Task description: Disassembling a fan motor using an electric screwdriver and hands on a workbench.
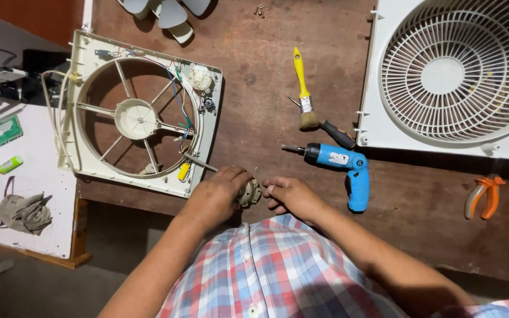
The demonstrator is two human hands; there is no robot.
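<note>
My left hand (216,194) grips a small round metal motor part (250,192) at the near edge of the brown table (254,76). My right hand (290,196) sits just to its right, fingertips pinched together against the part. Whether the right fingers hold something small is too hidden to tell. A yellow-handled screwdriver (191,164) lies just beyond my left hand, resting on the cream fan housing frame (142,112) with its loose coloured wires.
A blue cordless screwdriver (346,168) lies right of my hands, a yellow-handled brush (304,88) beyond it. A white fan grille (452,70) fills the far right, orange pliers (484,197) below it. Fan blades (169,15) lie at the far edge. A rag (26,212) rests on the white side surface.
</note>
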